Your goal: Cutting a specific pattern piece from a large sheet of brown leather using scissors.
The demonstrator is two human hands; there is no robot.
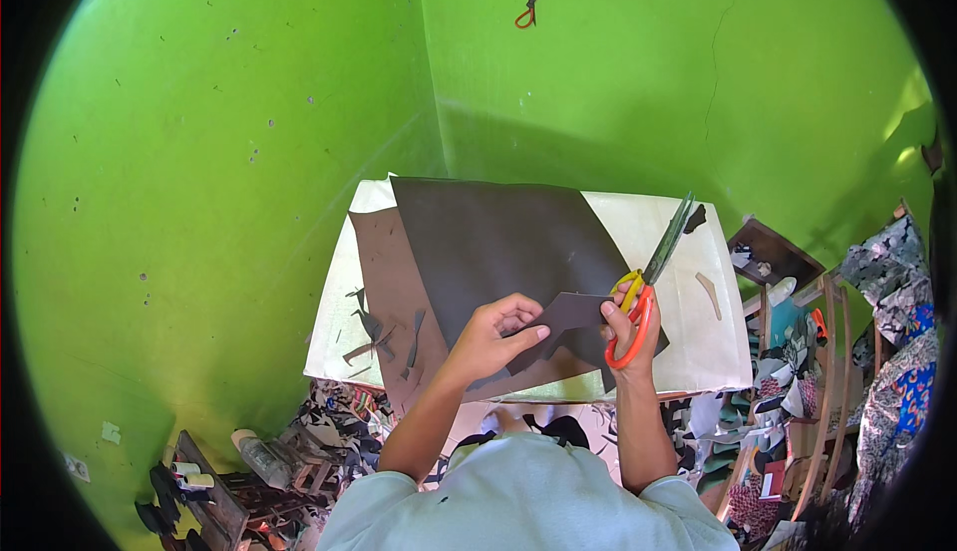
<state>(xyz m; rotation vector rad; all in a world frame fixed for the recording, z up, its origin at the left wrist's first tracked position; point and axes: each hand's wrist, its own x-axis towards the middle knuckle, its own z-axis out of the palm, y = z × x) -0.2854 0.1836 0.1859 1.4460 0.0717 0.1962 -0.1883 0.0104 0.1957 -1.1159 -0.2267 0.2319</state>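
My left hand (495, 336) has its fingers curled, with the thumb over the left end of a small dark cut sheet piece (576, 310). The piece's right end meets the thumb of my right hand (638, 337). That hand also grips a pair of scissors (663, 250) with one orange-red and one yellow handle loop, blades pointing up and away. Below both hands a large dark sheet (498, 237) lies over a brown sheet (384, 262) on a table with a pale cover (653, 214). Dark offcuts (371, 330) are scattered at the left.
A light strip (709, 295) and a black scrap (696, 218) lie on the table's right side. Green walls meet behind it, with an orange-handled tool (531, 0) hanging up. Scraps heap around a wooden rack (832, 391) at right; a clear bottle (261, 459) lies at lower left.
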